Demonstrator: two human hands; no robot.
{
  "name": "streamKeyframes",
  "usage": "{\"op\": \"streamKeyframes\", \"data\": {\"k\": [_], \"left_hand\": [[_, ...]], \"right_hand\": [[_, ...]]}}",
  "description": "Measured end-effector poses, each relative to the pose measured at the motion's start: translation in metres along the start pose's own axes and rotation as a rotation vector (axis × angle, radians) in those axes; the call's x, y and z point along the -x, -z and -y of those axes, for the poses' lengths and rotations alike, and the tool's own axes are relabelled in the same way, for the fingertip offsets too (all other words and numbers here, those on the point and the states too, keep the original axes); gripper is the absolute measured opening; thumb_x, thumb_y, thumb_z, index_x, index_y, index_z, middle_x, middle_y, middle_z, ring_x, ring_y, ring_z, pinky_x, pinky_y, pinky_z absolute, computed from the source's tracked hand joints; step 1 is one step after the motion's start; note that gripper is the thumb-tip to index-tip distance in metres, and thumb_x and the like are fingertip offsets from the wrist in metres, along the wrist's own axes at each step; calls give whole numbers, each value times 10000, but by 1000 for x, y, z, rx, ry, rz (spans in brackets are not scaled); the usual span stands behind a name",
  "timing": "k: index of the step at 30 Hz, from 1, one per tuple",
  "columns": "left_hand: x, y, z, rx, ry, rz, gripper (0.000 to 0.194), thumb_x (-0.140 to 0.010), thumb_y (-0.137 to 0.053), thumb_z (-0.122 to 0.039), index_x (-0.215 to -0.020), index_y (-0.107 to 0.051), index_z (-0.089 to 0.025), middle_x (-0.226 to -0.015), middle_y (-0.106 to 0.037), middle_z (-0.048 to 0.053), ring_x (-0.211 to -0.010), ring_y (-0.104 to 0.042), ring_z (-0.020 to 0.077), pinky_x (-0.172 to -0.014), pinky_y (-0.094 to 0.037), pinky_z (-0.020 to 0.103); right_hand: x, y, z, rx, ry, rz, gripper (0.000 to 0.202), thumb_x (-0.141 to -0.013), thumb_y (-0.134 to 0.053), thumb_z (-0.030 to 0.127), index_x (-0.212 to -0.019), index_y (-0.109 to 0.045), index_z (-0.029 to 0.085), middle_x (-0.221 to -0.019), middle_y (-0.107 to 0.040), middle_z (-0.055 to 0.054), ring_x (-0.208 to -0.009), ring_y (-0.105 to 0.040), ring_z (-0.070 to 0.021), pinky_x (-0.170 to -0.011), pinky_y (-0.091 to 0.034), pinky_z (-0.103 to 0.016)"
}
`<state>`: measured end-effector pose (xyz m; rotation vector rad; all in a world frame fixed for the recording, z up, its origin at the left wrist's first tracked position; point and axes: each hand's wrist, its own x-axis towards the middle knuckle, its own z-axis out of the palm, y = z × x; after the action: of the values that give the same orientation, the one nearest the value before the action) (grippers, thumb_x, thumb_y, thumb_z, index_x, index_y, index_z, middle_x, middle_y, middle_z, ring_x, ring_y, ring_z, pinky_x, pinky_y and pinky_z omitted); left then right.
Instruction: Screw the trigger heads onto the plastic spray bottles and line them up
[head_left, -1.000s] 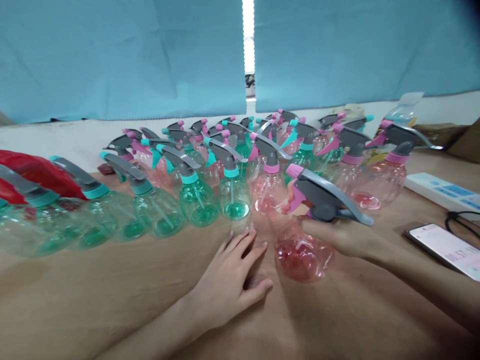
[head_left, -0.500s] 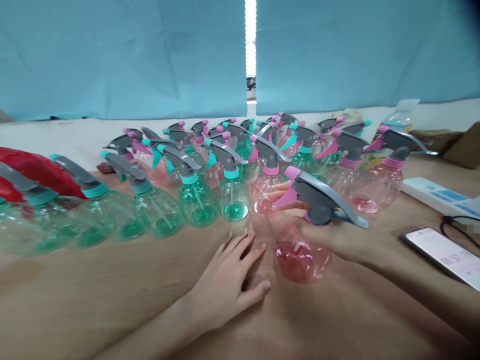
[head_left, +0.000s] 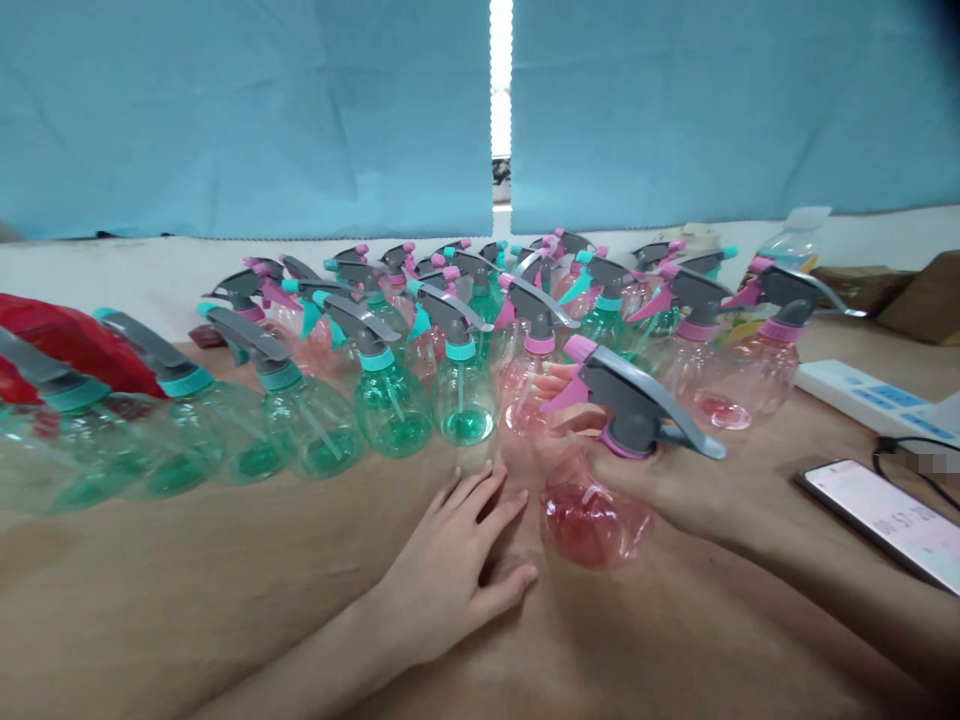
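A pink spray bottle (head_left: 592, 520) stands upright just right of centre, with reddish liquid, a grey head and a pink nozzle and trigger. My right hand (head_left: 592, 415) reaches in from the right and is around its neck and shoulder. Its fingers show to the left behind the trigger; the rest of the grip is partly hidden. My left hand (head_left: 472, 545) lies palm down on the table, fingers spread, a little left of this bottle and holding nothing. Beyond it stands a green spray bottle (head_left: 466, 400), with another pink spray bottle (head_left: 525, 395) beside that.
Several green spray bottles (head_left: 311, 430) form a row to the left, with more green and pink ones packed behind. A red bag (head_left: 75, 340) sits far left. On the right are a phone (head_left: 885, 520), a white power strip (head_left: 862, 395), a cable and a cardboard box (head_left: 922, 300).
The view has shifted slightly, so things on the right appear a little further left. Both hands and the bottles keep their places; the digits on the phone have changed.
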<state>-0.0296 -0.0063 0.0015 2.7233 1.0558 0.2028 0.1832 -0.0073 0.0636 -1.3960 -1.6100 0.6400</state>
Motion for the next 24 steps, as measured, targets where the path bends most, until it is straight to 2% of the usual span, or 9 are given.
{"op": "streamKeyframes", "data": {"k": [7,10,17,21,24], "left_hand": [[0,1,1,5,-6,3,583,-910,-492,-512,-1393,-413,-195,-1510,-286,111,-1384,-246,296,-1102,-238,506],[0,0,0,3,-6,3,580,-910,-491,-514,-1387,-422,-192,-1507,-295,112,-1383,-249,293,-1104,-236,502],[0,0,1,1,-11,0,584,-912,-481,-523,-1388,-422,-189,-1501,-304,120,-1383,-249,294,-1096,-244,514],[0,0,0,11,-11,-8,579,-910,-487,-519,-1384,-427,-194,-1502,-305,115,-1382,-253,290,-1098,-241,509],[0,0,0,11,-5,1,583,-904,-500,-514,-1386,-425,-196,-1505,-298,117,-1386,-246,285,-1100,-236,506]], "right_hand": [[0,3,2,99,-39,-43,120,-618,-540,333,-671,-590,238,-715,-690,-55,-642,-638,-220,-527,-535,-350],[0,2,5,77,-49,-16,155,-620,-524,346,-707,-598,240,-719,-687,-58,-685,-644,-236,-540,-532,-357],[1,1,0,-12,-18,7,134,-639,-513,346,-697,-562,236,-693,-643,-52,-593,-592,-200,-528,-502,-352],[1,0,-7,-89,63,25,167,-661,-537,296,-818,-524,242,-685,-594,-14,-553,-551,-167,-517,-490,-336],[2,-2,-7,-82,59,5,121,-654,-546,297,-754,-501,248,-687,-597,-10,-572,-567,-167,-542,-510,-337]]}}
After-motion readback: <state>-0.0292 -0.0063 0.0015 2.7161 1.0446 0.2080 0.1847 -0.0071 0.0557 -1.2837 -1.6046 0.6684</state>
